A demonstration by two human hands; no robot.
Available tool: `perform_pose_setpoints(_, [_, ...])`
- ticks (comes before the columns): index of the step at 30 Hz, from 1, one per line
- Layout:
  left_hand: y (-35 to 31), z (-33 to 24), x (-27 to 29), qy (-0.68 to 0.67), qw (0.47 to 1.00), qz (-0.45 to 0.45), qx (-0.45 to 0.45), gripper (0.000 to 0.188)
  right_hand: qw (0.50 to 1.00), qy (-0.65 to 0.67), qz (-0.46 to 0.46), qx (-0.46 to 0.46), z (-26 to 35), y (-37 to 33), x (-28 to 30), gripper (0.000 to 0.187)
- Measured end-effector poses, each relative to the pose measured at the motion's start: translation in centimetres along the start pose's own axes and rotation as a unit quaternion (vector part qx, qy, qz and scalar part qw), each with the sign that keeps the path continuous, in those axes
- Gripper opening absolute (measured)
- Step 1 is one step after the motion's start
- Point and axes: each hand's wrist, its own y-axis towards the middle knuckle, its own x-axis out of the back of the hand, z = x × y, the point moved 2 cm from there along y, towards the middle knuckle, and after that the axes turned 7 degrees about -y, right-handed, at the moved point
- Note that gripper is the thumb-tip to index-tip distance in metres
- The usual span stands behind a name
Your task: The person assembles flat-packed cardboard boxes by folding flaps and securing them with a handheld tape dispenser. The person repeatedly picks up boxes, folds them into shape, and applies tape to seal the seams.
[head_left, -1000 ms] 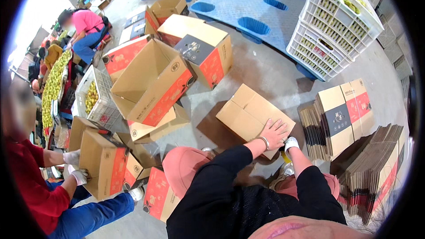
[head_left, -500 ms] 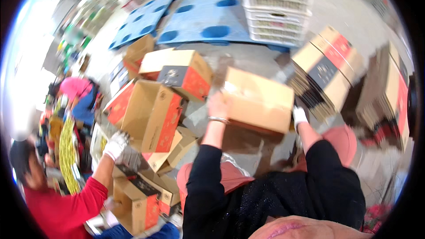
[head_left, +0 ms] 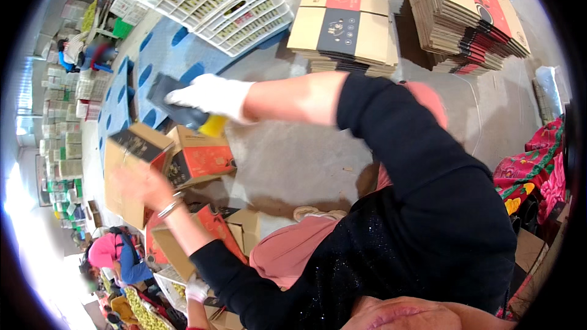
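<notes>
Head view, then — and the whole picture has swung round! A moment ago both hands had a plain-topped carton in front of the knees; that patch shows bare concrete now, and the action has moved left. There's the tan cardboard carton with a black printed panel, beside a tan-and-red printed cardboard carton near the blue plastic pallet. I'd judge it's the same box, carried over to the others, so the work seems to be shifting from handling it to setting it down.

The bare left hand, silver bangle at the wrist, reaches up and left across the black-panelled carton, badly blurred — I can't tell whether it's spread flat or gripping, or even touching.

Now the right! That arm sweeps across from the right, elbow bent, forearm nearly level. The white-gloved right hand has its fingers wrapped round a dark grey handheld tool with a yellow end, well off the carton's top.
</notes>
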Motion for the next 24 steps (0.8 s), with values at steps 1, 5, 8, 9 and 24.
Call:
perform_pose_setpoints(1, [-3.2, -3.7, -4.7, -0.106, 0.994, 0.036, -0.006, 0.042, 0.995, -0.079, 0.035, 0.048, -1.1, -1.4, 3.2, 0.028])
perform_pose_setpoints(5, [-14.1, -18.7, -16.2, -0.349, 0.878, 0.328, 0.011, 0.063, 0.981, -0.097, -0.125, -0.117, -1.4, -8.6, 14.3, 0.038])
perform_pose_setpoints(8, [-17.8, -29.8, -23.8, -0.506, 0.654, 0.472, 0.306, 0.071, 0.941, -0.036, -0.331, -0.059, -3.8, -12.3, 22.3, 0.041])
perform_pose_setpoints(9, [-17.3, -33.4, -24.4, -0.555, 0.486, 0.525, 0.424, 0.072, 0.933, -0.029, -0.352, -0.071, -4.3, -13.5, 24.6, 0.041])
perform_pose_setpoints(24, [-14.2, -58.0, -21.5, -0.532, 0.054, 0.377, 0.756, 0.065, 0.844, 0.005, -0.535, -0.024, -8.8, -21.6, 36.9, 0.036])
